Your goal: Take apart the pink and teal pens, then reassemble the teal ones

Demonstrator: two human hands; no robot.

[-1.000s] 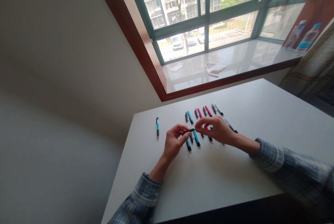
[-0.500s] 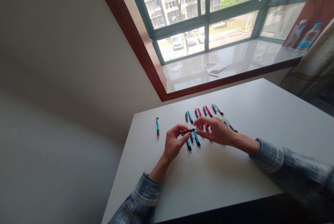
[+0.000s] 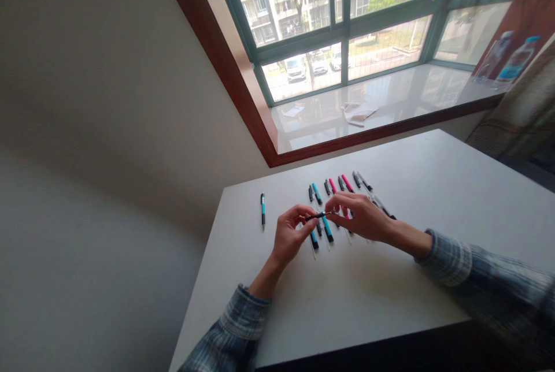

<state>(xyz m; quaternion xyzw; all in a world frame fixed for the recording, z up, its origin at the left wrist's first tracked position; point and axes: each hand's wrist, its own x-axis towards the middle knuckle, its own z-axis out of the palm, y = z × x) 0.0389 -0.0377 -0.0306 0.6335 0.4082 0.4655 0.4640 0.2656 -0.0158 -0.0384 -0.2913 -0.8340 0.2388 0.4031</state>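
Observation:
My left hand (image 3: 289,234) and my right hand (image 3: 359,217) pinch the two ends of a slim black pen part (image 3: 318,216) above the white table (image 3: 347,302). Beneath and behind my hands lie several pen parts (image 3: 333,193) in tidy, slanted rows, with teal barrels, pink barrels, black pieces and thin clear refills. My fingers partly hide the rows. Left of them, apart from my hands, a whole teal-and-black pen (image 3: 262,209) lies alone.
The table's left and front edges are close to my forearms. Beyond its far edge runs a white window sill (image 3: 381,95) with a crumpled cloth (image 3: 358,113) and plastic bottles (image 3: 515,59) at the far right. A curtain (image 3: 515,112) hangs at right.
The fingers of my right hand have dropped a little closer to the black part. My head view has tilted slightly, and the pen rows have not moved.

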